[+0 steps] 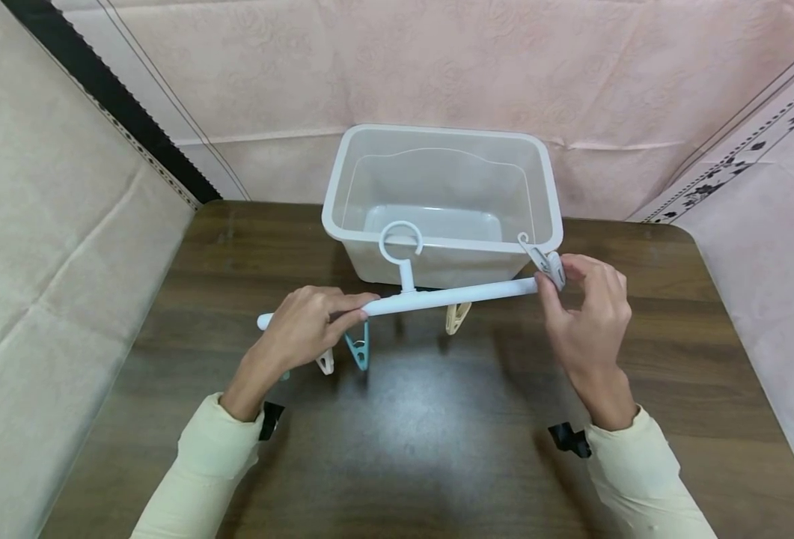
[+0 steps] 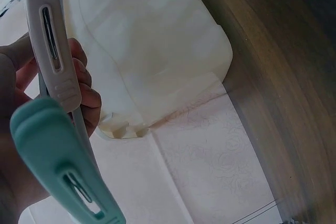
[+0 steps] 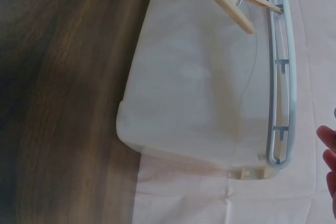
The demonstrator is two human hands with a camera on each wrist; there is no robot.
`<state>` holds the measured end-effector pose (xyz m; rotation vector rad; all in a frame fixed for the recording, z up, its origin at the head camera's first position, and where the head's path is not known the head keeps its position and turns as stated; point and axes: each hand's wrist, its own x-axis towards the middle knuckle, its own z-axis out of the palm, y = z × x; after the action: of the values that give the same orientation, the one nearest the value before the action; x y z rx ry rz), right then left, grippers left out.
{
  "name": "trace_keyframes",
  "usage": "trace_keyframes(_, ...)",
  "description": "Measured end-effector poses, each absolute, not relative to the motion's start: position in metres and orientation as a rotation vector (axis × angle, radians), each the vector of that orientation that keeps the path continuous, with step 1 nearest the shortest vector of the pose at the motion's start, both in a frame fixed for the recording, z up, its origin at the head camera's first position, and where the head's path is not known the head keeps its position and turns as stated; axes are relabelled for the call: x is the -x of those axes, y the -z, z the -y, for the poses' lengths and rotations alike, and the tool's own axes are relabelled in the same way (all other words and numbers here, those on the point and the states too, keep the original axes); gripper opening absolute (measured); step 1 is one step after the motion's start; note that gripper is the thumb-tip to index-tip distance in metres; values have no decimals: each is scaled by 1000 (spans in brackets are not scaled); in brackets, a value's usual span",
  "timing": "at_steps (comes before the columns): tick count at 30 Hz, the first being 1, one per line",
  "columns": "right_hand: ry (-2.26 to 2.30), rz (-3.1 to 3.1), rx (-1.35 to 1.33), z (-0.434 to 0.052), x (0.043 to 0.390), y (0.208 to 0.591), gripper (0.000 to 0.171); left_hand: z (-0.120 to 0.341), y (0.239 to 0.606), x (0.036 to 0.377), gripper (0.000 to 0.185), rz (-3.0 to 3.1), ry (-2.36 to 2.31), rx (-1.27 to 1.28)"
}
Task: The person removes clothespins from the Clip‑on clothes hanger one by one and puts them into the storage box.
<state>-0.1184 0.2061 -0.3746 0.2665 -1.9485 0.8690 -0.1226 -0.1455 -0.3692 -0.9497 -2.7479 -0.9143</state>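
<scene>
Fingers of left hand [image 1: 305, 326] curl round one white hanger bar [image 1: 450, 297]; right hand [image 1: 588, 314] pinches one grey clip [image 1: 550, 264]. Three more clips hang below: white [image 1: 325, 361], teal [image 1: 359, 350], cream [image 1: 456, 317]. One plastic tub [image 1: 343, 176].

Peg hanger bar [image 1: 437, 298] between both hands

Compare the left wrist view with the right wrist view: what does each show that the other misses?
Only the left wrist view shows the left hand, a white clothespin and a teal clothespin. Only the right wrist view shows a beige clothespin, the hanger bar's ribbed underside and the right hand's fingertips. Both show the translucent plastic tub and the wooden table.
</scene>
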Motion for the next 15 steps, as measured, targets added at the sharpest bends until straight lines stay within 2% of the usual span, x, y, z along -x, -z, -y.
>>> trace_keyframes(10, -865, 2050, -237, -209, 128, 362, 32, 147, 368, 120, 30, 2754, 901, 948)
trace_keyframes(15, -829, 2093, -270, -210, 138, 351, 29, 147, 368, 119, 30, 2751, 918, 941)
